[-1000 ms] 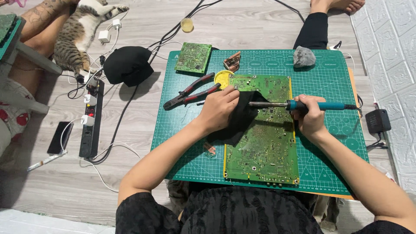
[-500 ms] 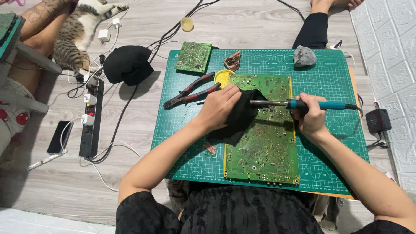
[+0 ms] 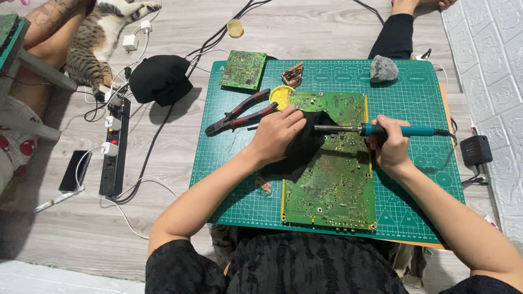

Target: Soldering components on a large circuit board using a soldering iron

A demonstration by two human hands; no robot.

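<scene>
Nearest the person, a large green circuit board (image 3: 332, 185) lies flat on a green cutting mat (image 3: 425, 109) that rests on the wooden floor (image 3: 180, 179). The board's near edge is close to the person's black-clad lap, and its far end reaches toward the middle of the mat.

The left hand (image 3: 278, 133) rests on a black cloth (image 3: 302, 149) spread over the board's left side, its fingers curled together and pressing down on the cloth. The right hand (image 3: 389, 147) sits over the board's right edge, its fingers wrapped in a pinch around the blue handle of a soldering iron (image 3: 376, 129). The iron lies level, its metal tip pointing left onto the cloth just beside the left hand.

Just beyond the left hand, red-handled pliers (image 3: 239, 111) lie on the mat next to a round yellow tin (image 3: 280, 97). Farther off sit a smaller green circuit board (image 3: 243, 69) at the mat's far left corner and a grey stone (image 3: 383, 69) toward the far right.

Off the mat to the left, a black power strip (image 3: 115, 147) and a phone (image 3: 74, 170) lie on the floor, and a tabby cat (image 3: 95, 41) sprawls farthest away.
</scene>
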